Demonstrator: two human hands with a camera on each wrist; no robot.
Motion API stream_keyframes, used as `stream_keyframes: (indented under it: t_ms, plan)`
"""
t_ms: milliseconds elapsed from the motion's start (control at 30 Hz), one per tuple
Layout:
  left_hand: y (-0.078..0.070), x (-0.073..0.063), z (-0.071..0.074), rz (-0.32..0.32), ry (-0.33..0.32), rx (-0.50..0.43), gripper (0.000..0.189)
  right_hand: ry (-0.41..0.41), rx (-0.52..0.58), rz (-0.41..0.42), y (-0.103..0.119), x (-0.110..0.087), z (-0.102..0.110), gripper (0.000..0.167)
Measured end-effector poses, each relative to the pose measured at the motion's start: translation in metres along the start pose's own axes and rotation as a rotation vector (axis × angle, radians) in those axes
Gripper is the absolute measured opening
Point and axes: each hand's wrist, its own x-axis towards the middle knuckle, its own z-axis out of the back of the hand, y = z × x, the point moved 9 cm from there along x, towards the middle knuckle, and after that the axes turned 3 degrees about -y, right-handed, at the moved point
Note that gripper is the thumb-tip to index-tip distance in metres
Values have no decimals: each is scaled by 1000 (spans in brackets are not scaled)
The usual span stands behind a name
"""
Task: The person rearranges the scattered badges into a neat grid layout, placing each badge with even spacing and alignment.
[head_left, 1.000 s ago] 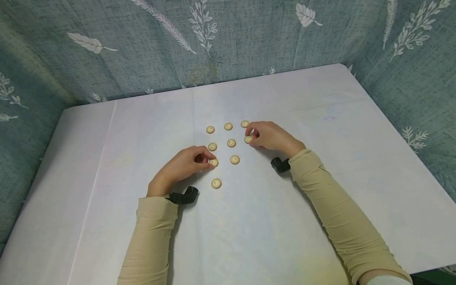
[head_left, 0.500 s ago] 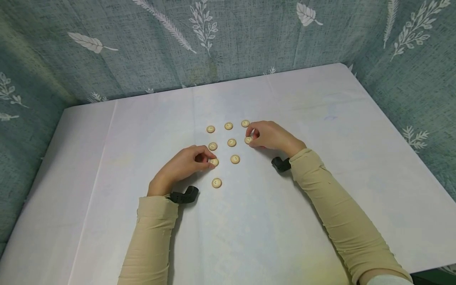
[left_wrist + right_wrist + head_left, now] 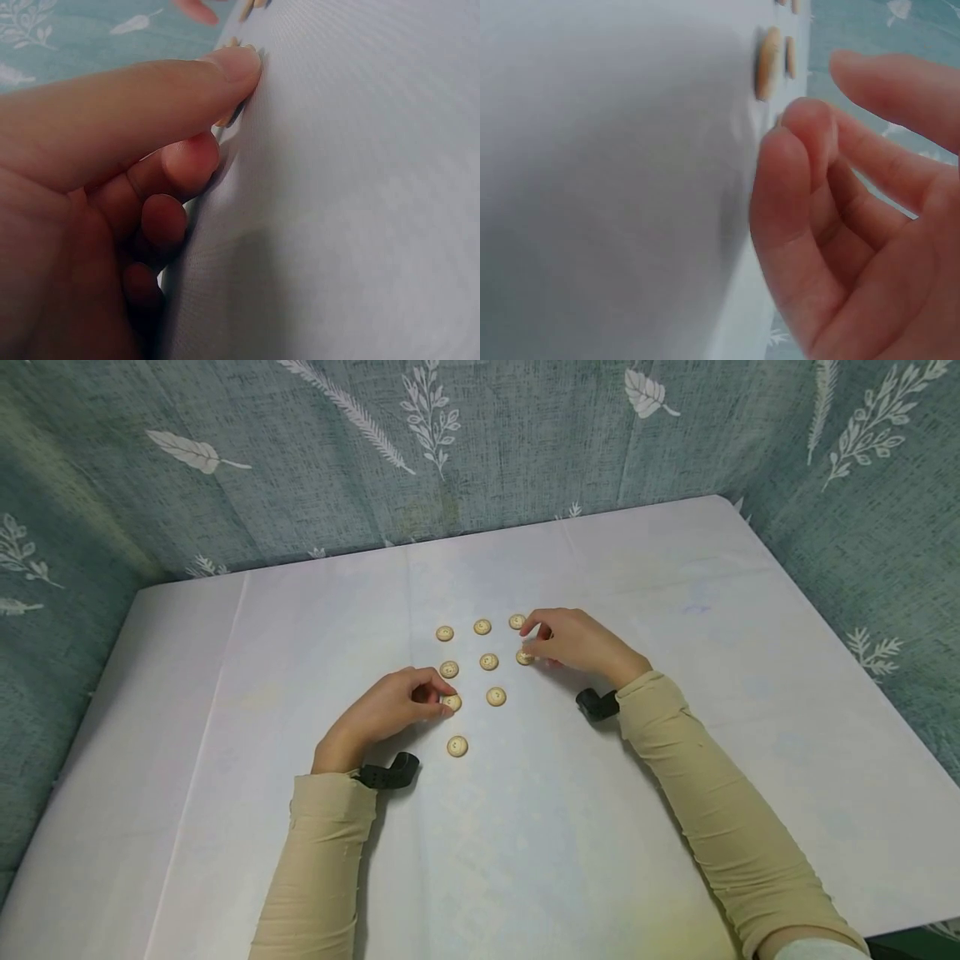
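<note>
Several round tan buttons lie flat on the white table in short rows. My left hand pinches the left button of the third row between thumb and index finger. In the left wrist view the left thumb hides most of that button. My right hand is just above the right button of the middle row, which its thumb partly overlaps. In the right wrist view the right index finger stands apart from the thumb, and no held button shows.
Nearest to me lies a lone button. A button sits between the hands, and another lies by the right index fingertip. A leaf-patterned green cloth hangs behind the table. Both wrists wear black devices.
My right hand has let go of the right middle-row button and moved slightly up and to the right, its fingers spreading. The left hand has stayed at its button.
</note>
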Motion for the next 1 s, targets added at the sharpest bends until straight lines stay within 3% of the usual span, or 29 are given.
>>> stream_keyframes:
  t_ms: [200,333,633,1000]
  plan:
    - [0,0,-1,-7,-1,1,15,-53,33,67,10,-1,11,24]
    - [0,0,0,-10,0,3,15,-47,50,128,24,-3,9,23]
    - [1,2,1,-11,3,9,15,117,14,318,65,-15,-19,21]
    - [0,1,2,-29,-2,6,15,295,-101,382,88,-29,-56,24]
